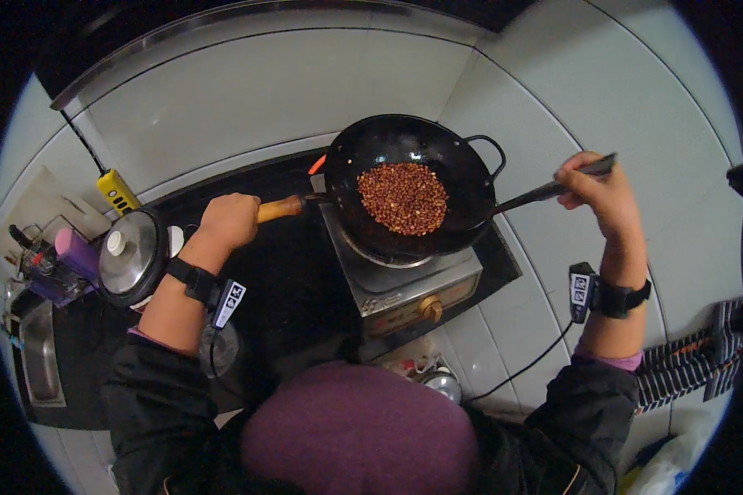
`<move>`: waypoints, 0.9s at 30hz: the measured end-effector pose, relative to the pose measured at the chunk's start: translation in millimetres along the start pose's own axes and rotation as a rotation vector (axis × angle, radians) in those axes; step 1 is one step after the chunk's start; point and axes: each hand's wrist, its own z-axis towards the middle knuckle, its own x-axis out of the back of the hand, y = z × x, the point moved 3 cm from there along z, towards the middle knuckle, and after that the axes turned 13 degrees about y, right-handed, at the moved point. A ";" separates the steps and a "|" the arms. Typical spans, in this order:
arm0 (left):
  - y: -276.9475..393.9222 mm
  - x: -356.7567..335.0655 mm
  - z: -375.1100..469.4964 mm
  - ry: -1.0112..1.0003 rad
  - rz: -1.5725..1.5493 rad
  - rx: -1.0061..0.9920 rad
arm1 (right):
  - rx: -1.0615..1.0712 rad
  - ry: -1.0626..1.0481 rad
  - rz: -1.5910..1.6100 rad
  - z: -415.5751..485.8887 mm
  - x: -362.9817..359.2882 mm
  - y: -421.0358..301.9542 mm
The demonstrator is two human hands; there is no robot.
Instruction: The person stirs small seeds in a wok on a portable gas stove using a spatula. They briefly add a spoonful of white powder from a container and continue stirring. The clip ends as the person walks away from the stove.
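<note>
A black wok (371, 139) rests on a single-burner gas stove (402, 278). Reddish-brown peanuts (404, 198) lie spread over its bottom. My left hand (230, 219) is closed round the wok's wooden handle (280, 209), at the wok's left. On the right, my right hand (588, 182) grips the long dark handle of a spatula (535, 194). The spatula reaches down to the wok's right rim; its far end is hard to make out against the dark metal. A loop handle (496, 154) stands out from the wok's upper right rim.
Tiled walls (285, 80) rise close behind and right of the stove. On the black countertop (278, 278), a lidded pot (127, 250), a purple cup (75, 253) and a rack stand left, near a yellow power strip (117, 192). A steel sink (40, 359) lies far left; striped cloth (681, 368) hangs right.
</note>
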 end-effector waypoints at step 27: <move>-1.5 -0.8 -0.2 -0.004 0.018 -0.002 | -0.038 0.329 0.543 30.8 -97.8 19.4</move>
